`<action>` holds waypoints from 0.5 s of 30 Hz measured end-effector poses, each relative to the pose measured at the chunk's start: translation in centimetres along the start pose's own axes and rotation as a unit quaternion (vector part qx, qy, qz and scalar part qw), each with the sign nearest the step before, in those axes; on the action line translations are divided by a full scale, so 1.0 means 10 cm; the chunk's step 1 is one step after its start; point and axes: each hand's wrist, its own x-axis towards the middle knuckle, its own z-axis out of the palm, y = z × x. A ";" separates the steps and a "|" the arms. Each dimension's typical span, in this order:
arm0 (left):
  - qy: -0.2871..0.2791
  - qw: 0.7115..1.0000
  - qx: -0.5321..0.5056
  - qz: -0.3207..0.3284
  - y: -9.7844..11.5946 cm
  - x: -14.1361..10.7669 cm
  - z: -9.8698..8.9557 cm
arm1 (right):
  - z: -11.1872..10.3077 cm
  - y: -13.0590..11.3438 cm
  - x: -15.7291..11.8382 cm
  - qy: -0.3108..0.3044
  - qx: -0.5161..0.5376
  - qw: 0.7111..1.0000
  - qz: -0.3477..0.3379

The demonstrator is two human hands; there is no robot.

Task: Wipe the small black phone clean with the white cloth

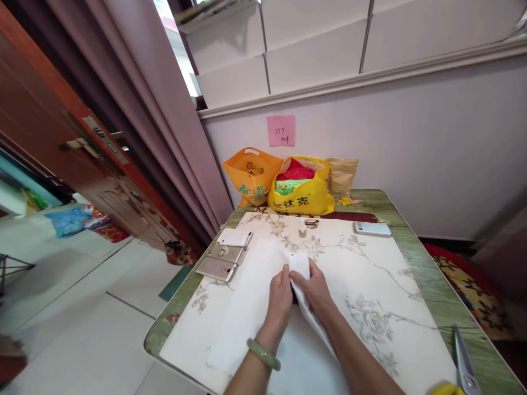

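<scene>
Both hands meet over the middle of the table, gripping a white sheet [300, 265] folded round a flat, narrow thing. A dark part of that thing shows between the palms; most of it is hidden, so I cannot tell its kind for certain. My left hand [280, 295] is closed along its left side, a green bangle [264, 355] on the wrist. From the right, my right hand [313, 286] presses the sheet with the thumb across its front. More of the sheet hangs down under the right forearm. Left of the hands lie a white phone [234, 237] and two gold phones, the nearest [216, 269] lowest.
An orange bag [252, 175] and a yellow bag [302, 200] of cloth stand at the back, with a brown pouch [342, 174] beside them. A silver phone [372, 229] lies right; a small bottle [302, 229] lies mid-table. Scissors [465, 365] rest near the right edge.
</scene>
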 end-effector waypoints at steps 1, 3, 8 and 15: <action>-0.002 1.000 0.015 0.012 0.00 -0.01 0.00 | 0.00 0.00 -0.01 0.005 0.004 1.000 0.002; -0.004 0.998 0.054 0.024 0.01 -0.02 0.00 | -0.03 0.02 0.01 0.039 0.005 0.999 0.023; 0.011 0.996 0.086 0.032 -0.02 0.01 -0.03 | -0.08 0.08 0.05 0.039 -0.019 0.998 0.042; -0.036 0.999 0.030 0.006 -0.14 0.03 -0.09 | -0.05 0.06 0.03 0.042 -0.070 0.996 0.023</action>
